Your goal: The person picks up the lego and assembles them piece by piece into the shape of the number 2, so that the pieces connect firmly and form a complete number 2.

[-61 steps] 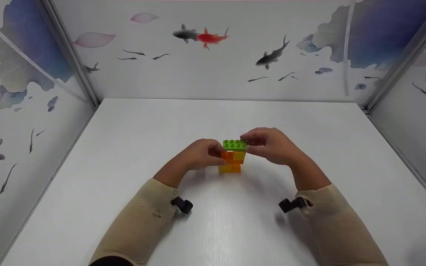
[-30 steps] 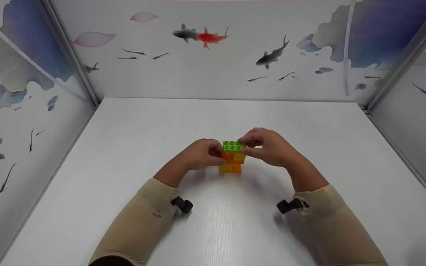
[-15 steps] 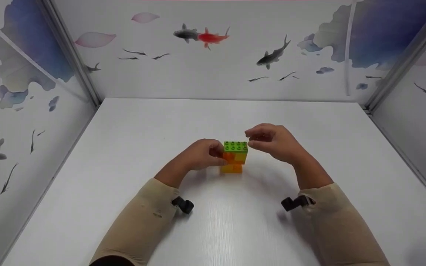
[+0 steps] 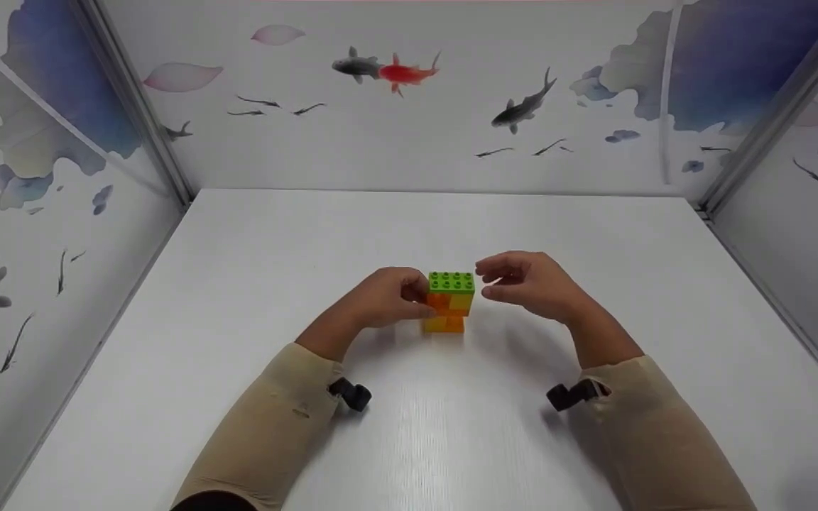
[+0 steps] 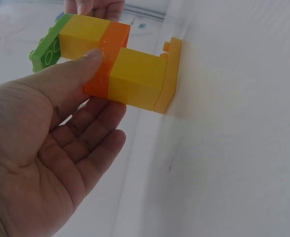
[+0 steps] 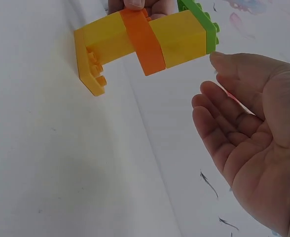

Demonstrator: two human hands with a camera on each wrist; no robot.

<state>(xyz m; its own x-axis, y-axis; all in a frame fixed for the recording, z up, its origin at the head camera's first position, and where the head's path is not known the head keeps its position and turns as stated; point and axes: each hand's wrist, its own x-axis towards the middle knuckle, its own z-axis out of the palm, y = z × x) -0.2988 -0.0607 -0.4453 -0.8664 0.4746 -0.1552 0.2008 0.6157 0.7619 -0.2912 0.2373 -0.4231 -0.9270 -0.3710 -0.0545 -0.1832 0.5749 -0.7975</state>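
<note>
A tower of toy building bricks stands upright on the white table [image 4: 309, 234]. From the bottom it has a light orange plate [image 5: 172, 74], a yellow block [image 5: 137, 79], an orange brick [image 5: 114, 47], a second yellow block [image 5: 83, 35] and a green brick [image 4: 451, 282] on top, studs up. My left hand [image 4: 389, 298] pinches the orange brick between thumb and fingers; some fingertips are hidden behind it. To the right, my right hand [image 4: 533, 285] has loosely bent fingers and holds nothing. Its thumb tip lies close beside the green brick in the right wrist view.
White walls [image 4: 409, 156] painted with fish and leaves enclose the table at the back and both sides. Metal posts [image 4: 143, 106] mark the back corners. A black wrist camera [image 4: 351, 394] juts from the left sleeve, another [image 4: 571, 394] from the right.
The right hand held the green brick's right end, pressed it onto the tower, then let go and drew back right. A gap under the green brick has closed. The left hand has kept its grip.
</note>
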